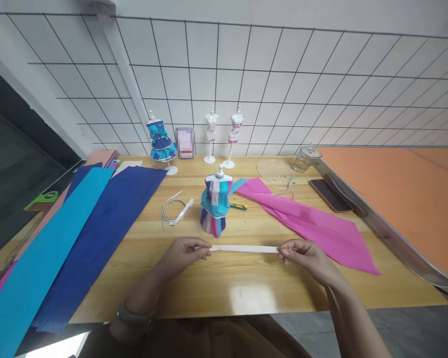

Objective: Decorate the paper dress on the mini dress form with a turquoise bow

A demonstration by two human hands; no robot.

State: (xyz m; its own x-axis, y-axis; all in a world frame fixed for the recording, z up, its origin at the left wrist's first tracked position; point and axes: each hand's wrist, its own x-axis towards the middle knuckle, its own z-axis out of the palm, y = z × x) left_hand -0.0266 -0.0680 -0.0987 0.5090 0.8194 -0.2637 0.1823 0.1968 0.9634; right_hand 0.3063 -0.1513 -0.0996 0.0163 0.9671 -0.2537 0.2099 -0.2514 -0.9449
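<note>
A narrow white strip [245, 248] is stretched level above the wooden table, close to its front. My left hand [188, 252] pinches one end of it, and my right hand [297, 252] pinches the other. Whether the strip is paper or ribbon I cannot tell. Just beyond it stands a small mannequin [214, 204], dressed in turquoise, pink, white and dark blue pieces. A yellow and green cutter [238, 206] lies to the right of this mannequin. On its left are a coiled ring [170, 210] and a white strip-like piece [181, 212].
Long turquoise [56, 243] and dark blue sheets [108, 238] cover the table's left side. Pink sheeting [309, 219] lies right, near a phone [330, 195] and glass jar [306, 158]. Along the wall stand a blue-dressed mannequin [160, 141], two white mannequins [210, 132] and a small framed panel [185, 142].
</note>
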